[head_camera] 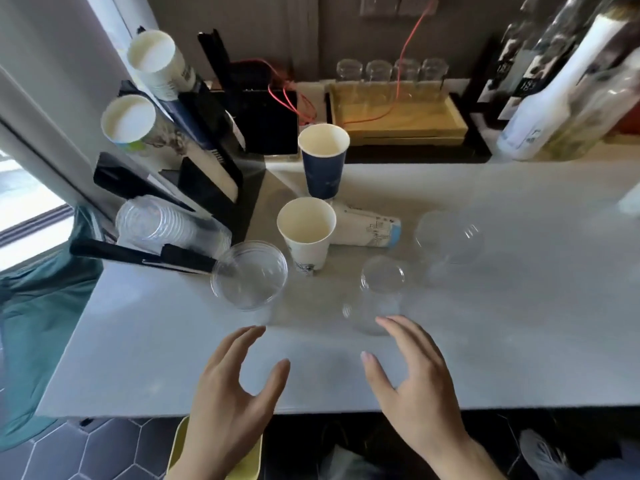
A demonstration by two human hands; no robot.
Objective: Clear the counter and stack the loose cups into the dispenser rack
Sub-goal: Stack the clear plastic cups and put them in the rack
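Loose cups stand on the pale counter (pixel 519 341): a blue paper cup (pixel 323 161) upright, a white paper cup (pixel 306 233) upright, another white paper cup (pixel 369 227) lying on its side behind it, and three clear plastic cups (pixel 250 275) (pixel 381 292) (pixel 448 239). The black dispenser rack (pixel 207 174) at the left holds stacks of white paper cups (pixel 152 57) (pixel 130 119) and a stack of clear cups (pixel 166 225). My left hand (pixel 232 396) and my right hand (pixel 415 386) hover open over the counter's near edge, holding nothing. The right fingertips are just short of the middle clear cup.
A wooden tray (pixel 398 123) with several glass jars sits at the back. Red wires (pixel 294 98) run over a black box (pixel 266 123). Bottles (pixel 554 98) lean at the back right. A teal cloth (pixel 38 306) hangs at the left, a yellow object (pixel 178 448) sits below the counter's edge.
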